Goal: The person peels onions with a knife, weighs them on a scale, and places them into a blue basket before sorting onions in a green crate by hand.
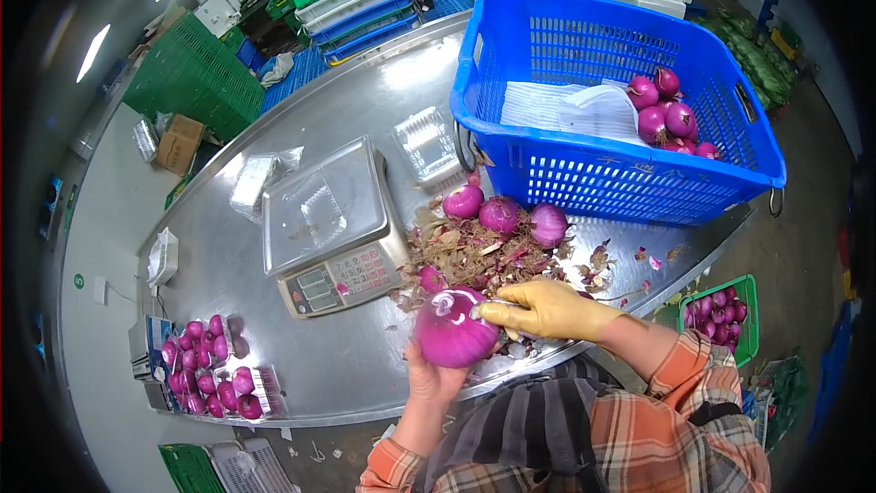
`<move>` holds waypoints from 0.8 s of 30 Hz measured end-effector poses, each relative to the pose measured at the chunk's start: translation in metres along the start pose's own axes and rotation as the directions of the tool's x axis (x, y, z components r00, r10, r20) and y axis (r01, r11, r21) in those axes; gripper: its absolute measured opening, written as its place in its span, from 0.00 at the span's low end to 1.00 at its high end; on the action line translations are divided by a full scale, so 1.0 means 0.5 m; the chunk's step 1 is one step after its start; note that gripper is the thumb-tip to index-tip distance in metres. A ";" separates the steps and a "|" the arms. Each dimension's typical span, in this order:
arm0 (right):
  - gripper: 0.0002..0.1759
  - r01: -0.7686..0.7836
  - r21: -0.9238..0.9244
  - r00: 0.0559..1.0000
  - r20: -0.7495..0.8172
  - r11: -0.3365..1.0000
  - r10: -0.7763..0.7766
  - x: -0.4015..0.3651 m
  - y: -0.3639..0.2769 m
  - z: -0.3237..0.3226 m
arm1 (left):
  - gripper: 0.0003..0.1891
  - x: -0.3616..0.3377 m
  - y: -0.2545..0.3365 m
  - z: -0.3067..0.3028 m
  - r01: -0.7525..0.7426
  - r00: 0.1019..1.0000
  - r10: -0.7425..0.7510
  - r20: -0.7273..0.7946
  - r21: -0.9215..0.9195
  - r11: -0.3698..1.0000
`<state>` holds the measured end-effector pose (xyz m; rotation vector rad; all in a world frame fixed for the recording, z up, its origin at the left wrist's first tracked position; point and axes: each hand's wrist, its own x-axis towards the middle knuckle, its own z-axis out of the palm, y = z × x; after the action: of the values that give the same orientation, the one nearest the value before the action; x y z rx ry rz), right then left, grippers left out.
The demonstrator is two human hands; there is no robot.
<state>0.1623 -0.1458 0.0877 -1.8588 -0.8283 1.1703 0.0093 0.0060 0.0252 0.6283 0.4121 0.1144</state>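
My bare left hand [427, 382] cups a large purple onion [451, 329] from below, near the table's front edge. My right hand [538, 310], in a yellow glove, rests its fingers on the onion's upper right side and seems to pinch a small blade there; I cannot tell for sure. Three peeled onions [500, 214] lie on the steel table [274, 338] beyond a heap of dry onion skins [474, 260].
A blue crate [602, 173] with onions and white paper stands at the back right. A scale [333, 228] sits left of the skins, packed onion trays [214, 379] at the front left, a clear empty tray [427, 144] behind. A green basket of onions [725, 315] sits on the floor to the right.
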 end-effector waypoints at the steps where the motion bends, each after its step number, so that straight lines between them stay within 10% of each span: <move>1: 0.32 -0.081 0.029 0.997 0.013 0.996 0.080 -0.006 -0.018 -0.003 | 0.55 0.000 0.000 -0.001 -0.001 1.000 0.001 0.011 0.002 1.000; 11: 0.28 0.123 -0.081 0.965 -0.225 0.989 -0.138 0.000 0.024 0.034 | 0.40 0.009 0.002 0.028 -0.066 0.993 0.067 -0.097 0.005 0.998; 15: 0.26 0.301 -0.390 0.947 0.015 0.870 -0.321 -0.024 0.012 0.021 | 0.39 0.020 0.002 0.028 -0.009 0.982 0.009 -0.187 0.005 1.000; 16: 0.28 0.196 -0.496 0.980 0.128 0.846 -0.152 -0.043 -0.043 0.018 | 0.40 0.024 0.001 0.027 0.015 0.971 -0.019 -0.237 -0.016 1.000; 17: 0.31 0.130 -0.614 0.972 0.236 0.779 0.023 -0.061 -0.098 0.014 | 0.41 0.030 0.008 0.029 -0.008 0.979 0.005 -0.203 -0.017 1.000; 20: 0.34 0.192 -0.384 0.980 0.031 0.903 -0.195 -0.034 -0.022 -0.005 | 0.45 0.035 0.032 -0.014 0.059 0.992 -0.046 0.116 -0.117 0.991; 24: 0.37 0.023 -0.267 1.000 -0.014 0.963 -0.028 -0.019 -0.031 -0.045 | 0.51 0.019 0.045 -0.044 0.131 0.975 -0.116 0.188 -0.070 0.989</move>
<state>0.1777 -0.1522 0.1116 -2.0646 -1.0393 1.0661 0.0095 0.0385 0.0191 0.5259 0.2656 -0.0454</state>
